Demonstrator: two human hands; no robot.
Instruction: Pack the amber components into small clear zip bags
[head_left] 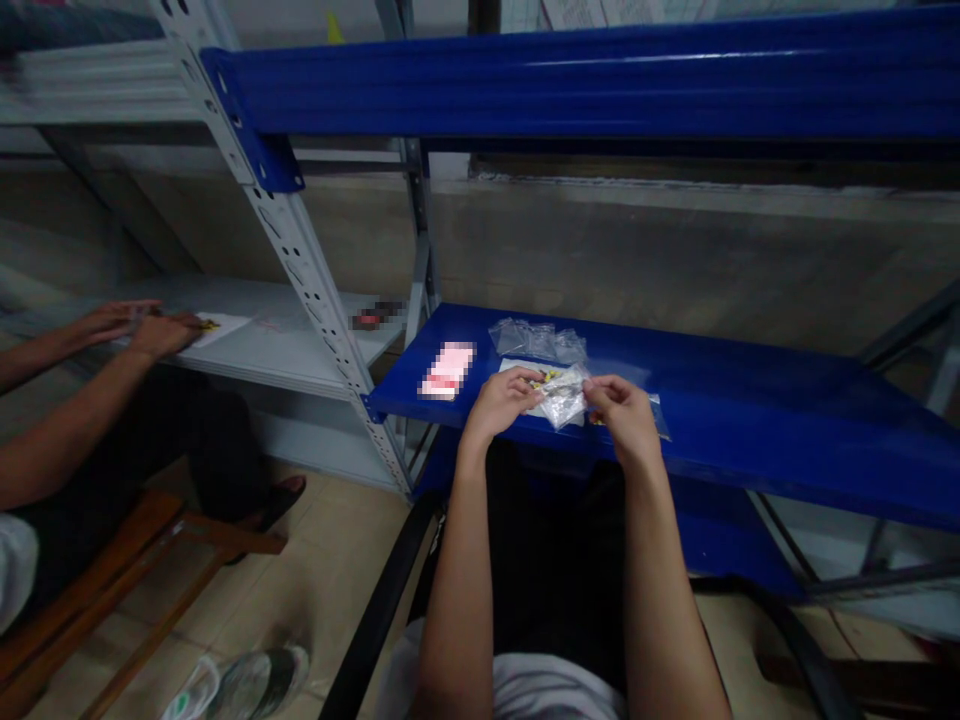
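Note:
My left hand and my right hand both pinch a small clear plastic bag just above the front of a blue shelf. The bag holds something small that I cannot make out. Under it lies a white sheet with yellow and red marks. More empty clear bags lie in a loose heap just behind my hands.
A pink blurred packet lies on the shelf left of my hands. A blue beam crosses overhead. At the left, another person's hands work on a white shelf. A wooden stool stands below them.

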